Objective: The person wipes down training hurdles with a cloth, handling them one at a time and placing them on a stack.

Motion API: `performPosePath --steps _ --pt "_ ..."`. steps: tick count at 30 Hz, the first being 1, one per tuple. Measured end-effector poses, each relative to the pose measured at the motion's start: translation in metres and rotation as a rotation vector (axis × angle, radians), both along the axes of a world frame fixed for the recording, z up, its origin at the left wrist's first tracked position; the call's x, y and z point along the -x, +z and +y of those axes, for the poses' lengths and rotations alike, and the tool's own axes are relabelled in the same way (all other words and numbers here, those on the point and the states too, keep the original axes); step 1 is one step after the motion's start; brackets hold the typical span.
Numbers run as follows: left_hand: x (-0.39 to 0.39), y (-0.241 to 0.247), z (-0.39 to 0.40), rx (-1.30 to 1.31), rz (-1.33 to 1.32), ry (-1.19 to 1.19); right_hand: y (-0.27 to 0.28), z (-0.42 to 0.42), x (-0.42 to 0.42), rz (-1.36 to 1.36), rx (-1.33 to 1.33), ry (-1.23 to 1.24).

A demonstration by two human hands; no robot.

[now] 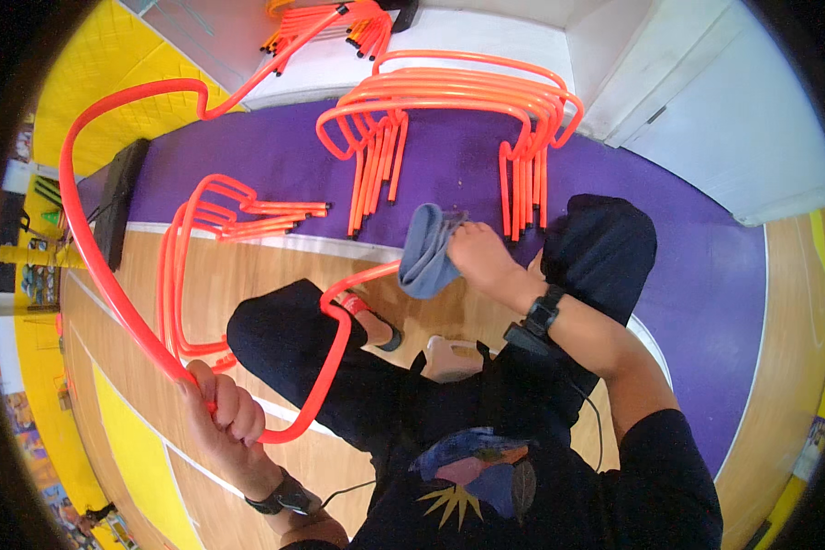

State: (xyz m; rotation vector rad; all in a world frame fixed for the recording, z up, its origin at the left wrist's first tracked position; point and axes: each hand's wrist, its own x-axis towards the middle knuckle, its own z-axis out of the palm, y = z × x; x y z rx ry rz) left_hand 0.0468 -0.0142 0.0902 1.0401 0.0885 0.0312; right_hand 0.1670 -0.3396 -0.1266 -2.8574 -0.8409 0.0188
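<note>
An orange-red tubular training hurdle [113,292] is held up in front of me, its bent frame reaching from upper left down to my lap. My left hand [223,405] is wrapped around its tube at lower left. In my right hand [488,265] is a folded blue-grey cloth [426,258], over the floor between my knees. One leg of the hurdle runs into the cloth, so its end is hidden there. Whether the cloth is squeezed tight around the tube cannot be seen.
A row of nested orange hurdles [454,103] stands on the purple floor [447,165] ahead. More hurdles [210,206] lie on their sides at left, and others [330,24] sit on a white ledge [481,48]. Beside the yellow padding is a long black object [124,206].
</note>
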Motion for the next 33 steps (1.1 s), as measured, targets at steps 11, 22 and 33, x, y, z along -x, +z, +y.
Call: performPosePath --steps 11,22,33 --pt "0.005 0.005 0.027 -0.393 -0.006 -0.024 0.058 -0.116 -0.028 0.579 0.013 -0.165" --pt "-0.019 0.014 0.027 -0.862 0.084 -0.184 0.035 -0.108 -0.025 0.683 0.013 -0.103" --pt "-0.067 0.035 0.004 -1.247 0.044 -0.38 0.027 -0.108 -0.02 0.666 0.061 -0.123"
